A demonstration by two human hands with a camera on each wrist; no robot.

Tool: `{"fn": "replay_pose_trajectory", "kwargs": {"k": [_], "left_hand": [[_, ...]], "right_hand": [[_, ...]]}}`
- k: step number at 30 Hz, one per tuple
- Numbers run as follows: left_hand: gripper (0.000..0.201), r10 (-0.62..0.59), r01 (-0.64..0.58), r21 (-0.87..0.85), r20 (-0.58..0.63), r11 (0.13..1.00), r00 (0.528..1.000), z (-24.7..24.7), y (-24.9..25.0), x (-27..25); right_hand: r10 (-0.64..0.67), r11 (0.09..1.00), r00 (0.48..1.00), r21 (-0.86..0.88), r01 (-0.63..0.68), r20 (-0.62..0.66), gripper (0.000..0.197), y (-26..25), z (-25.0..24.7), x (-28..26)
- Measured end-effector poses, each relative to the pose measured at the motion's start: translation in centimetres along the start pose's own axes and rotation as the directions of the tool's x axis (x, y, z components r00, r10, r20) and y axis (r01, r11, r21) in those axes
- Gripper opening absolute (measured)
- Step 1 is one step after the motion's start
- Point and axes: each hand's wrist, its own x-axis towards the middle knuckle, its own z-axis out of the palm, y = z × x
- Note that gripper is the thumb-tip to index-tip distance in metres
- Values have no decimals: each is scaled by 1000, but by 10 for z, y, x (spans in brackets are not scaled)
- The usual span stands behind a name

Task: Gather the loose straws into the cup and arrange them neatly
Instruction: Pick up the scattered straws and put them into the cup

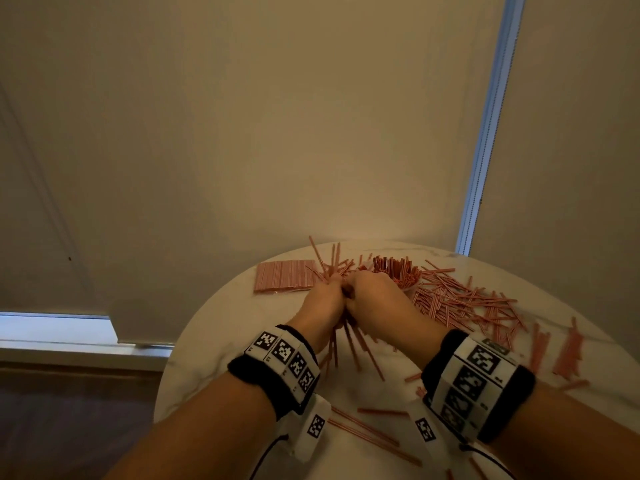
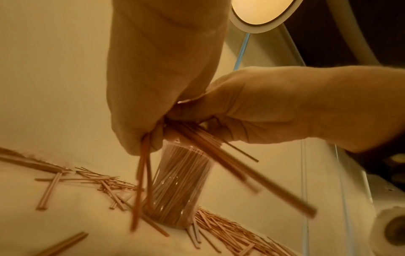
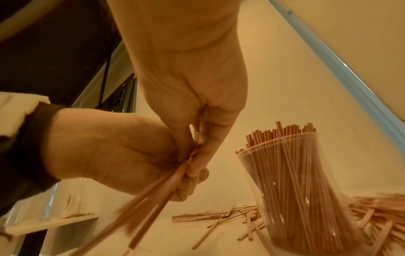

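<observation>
Both hands meet above the middle of the round white table (image 1: 221,344). My left hand (image 1: 323,299) and right hand (image 1: 374,296) each grip part of a bundle of thin pink straws (image 1: 349,344), whose ends fan out toward me. In the left wrist view a few straws (image 2: 142,181) hang from the left hand (image 2: 153,86), and a slanted bunch (image 2: 230,169) sticks out of the right hand (image 2: 285,107). The clear cup (image 3: 306,190), packed with upright straws, stands just behind and right of the hands (image 1: 398,271). Loose straws (image 1: 467,303) lie scattered to the right.
A flat pack of straws (image 1: 284,276) lies at the table's far left, behind the hands. More loose straws (image 1: 367,431) lie near the front edge between my wrists. A wall and a window blind stand close behind the table.
</observation>
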Motion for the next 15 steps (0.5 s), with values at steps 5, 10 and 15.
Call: {"fn": "replay_pose_trajectory", "kwargs": {"k": [5,10,15], "left_hand": [[47,-1,-11,-58,-205,998,979,-13,-6,15],[48,-38,-29,-224,-287,974,957,-24,-10,22],[43,-48,-80,-490,-243,868,969,-21,-3,20]], "right_hand": [[-31,992,996,127,19,89,22,5,4,-8],[-47,970,983,242,3,177,22,12,4,-14],[-56,965,975,263,-3,216,22,9,3,-14]]}}
